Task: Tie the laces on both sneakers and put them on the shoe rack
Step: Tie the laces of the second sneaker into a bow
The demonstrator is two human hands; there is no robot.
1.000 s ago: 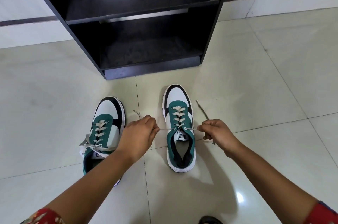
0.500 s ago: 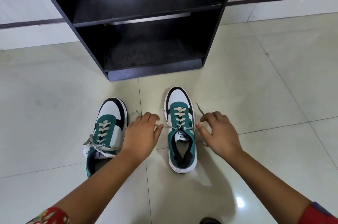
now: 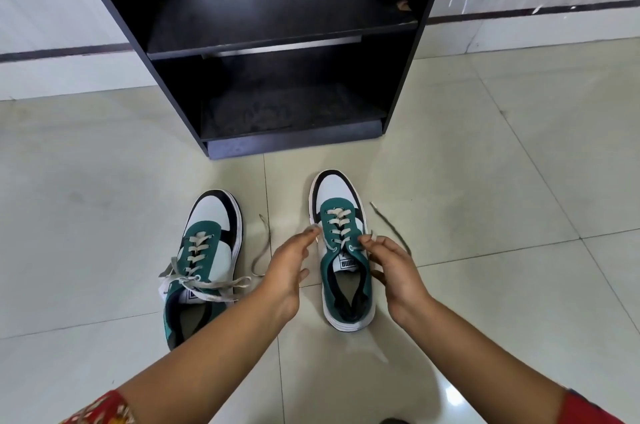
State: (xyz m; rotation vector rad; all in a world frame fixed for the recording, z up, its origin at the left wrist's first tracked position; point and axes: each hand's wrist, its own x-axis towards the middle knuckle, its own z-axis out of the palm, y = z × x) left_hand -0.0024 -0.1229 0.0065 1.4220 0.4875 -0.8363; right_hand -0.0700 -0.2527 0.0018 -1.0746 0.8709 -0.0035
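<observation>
Two green-white sneakers on tiled floor (image 3: 485, 181) in front of black shoe rack (image 3: 277, 8), toes toward rack. Left sneaker (image 3: 204, 250) already tied in bow. Right sneaker (image 3: 343, 250) untied; lace ends (image 3: 391, 226) trail on floor on both sides. Left hand (image 3: 287, 271) beside right sneaker, fingers spread, holding nothing. Right hand (image 3: 394, 267) at top eyelets, fingertips touching lace; whether pinched, cannot tell.

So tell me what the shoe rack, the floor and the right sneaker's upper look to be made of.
Black shoe rack: apparently laminated board, matte; chipped edges expose a brown core. Pale beige floor: glossy tile, with grout lines and a glare spot. Green-and-white right sneaker: green panels look like napped suede or fabric, white toe smoother, maybe leather or synthetic.
</observation>
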